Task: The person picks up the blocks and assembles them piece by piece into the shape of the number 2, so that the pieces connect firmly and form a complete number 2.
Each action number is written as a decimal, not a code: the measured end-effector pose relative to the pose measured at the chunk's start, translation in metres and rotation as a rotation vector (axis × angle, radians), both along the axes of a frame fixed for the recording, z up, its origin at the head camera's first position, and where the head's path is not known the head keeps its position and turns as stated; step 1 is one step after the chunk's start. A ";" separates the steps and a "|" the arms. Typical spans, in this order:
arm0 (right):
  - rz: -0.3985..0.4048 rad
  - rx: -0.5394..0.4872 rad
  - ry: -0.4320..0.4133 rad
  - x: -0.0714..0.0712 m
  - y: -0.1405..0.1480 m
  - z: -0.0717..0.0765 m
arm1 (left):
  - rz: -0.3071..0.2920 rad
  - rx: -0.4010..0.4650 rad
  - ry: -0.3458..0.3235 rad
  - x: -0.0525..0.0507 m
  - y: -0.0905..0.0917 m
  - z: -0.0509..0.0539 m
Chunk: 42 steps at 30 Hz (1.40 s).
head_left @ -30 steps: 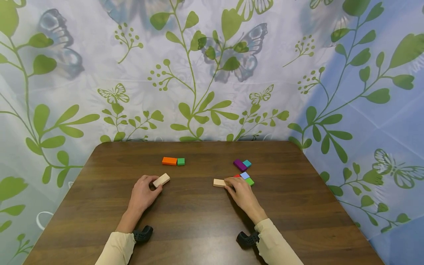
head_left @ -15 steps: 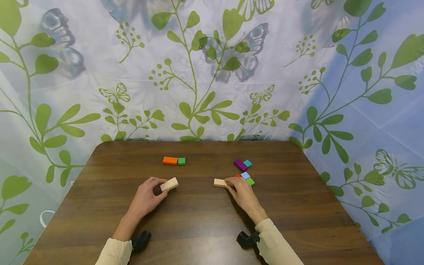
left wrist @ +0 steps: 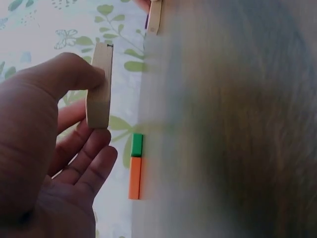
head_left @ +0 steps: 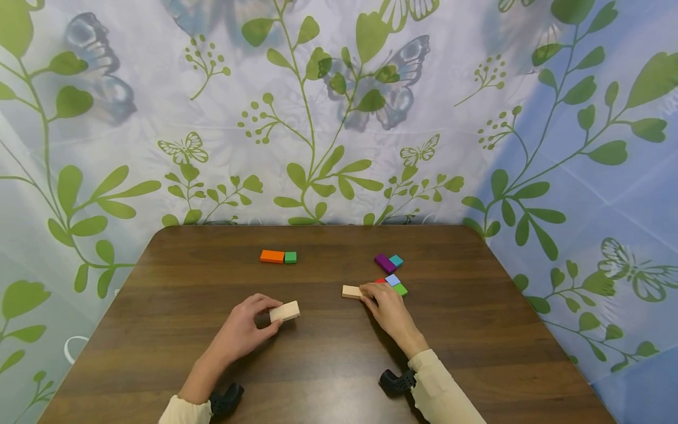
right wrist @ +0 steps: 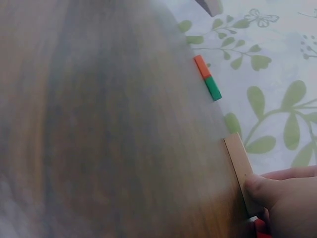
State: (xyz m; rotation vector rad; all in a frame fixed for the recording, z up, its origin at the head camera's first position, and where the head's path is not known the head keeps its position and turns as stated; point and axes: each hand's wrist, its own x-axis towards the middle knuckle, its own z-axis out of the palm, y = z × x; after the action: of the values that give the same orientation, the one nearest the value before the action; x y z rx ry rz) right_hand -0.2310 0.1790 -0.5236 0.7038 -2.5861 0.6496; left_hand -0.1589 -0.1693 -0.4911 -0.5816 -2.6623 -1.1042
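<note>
The left hand pinches a pale wooden block by its left end, at the left of the table's middle; the left wrist view shows the block between thumb and fingers, raised off the tabletop. Right of the middle, the right hand grips the right end of another pale block, which lies on the table. In the right wrist view the thumb presses on the side of that block. Part of a red block is hidden behind the right hand's fingers.
An orange block and a green block lie end to end at the back left. Purple and teal blocks touch at the back right, near light blue and bright green ones. Patterned cloth hangs behind the table.
The left hand has moved right and toward the near edge with its block, which has turned closer to level across the view. The right hand and its block have stayed in place.
</note>
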 end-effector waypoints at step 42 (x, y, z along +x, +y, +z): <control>0.035 -0.005 0.024 -0.002 0.005 -0.008 | -0.323 -0.011 -0.119 0.015 0.021 -0.028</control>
State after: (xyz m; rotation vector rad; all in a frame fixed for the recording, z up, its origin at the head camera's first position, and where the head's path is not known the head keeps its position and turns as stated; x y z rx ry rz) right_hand -0.2335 0.1836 -0.5311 0.7520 -2.5540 0.6544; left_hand -0.1439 -0.1479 -0.5187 -1.0062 -2.7411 -1.2405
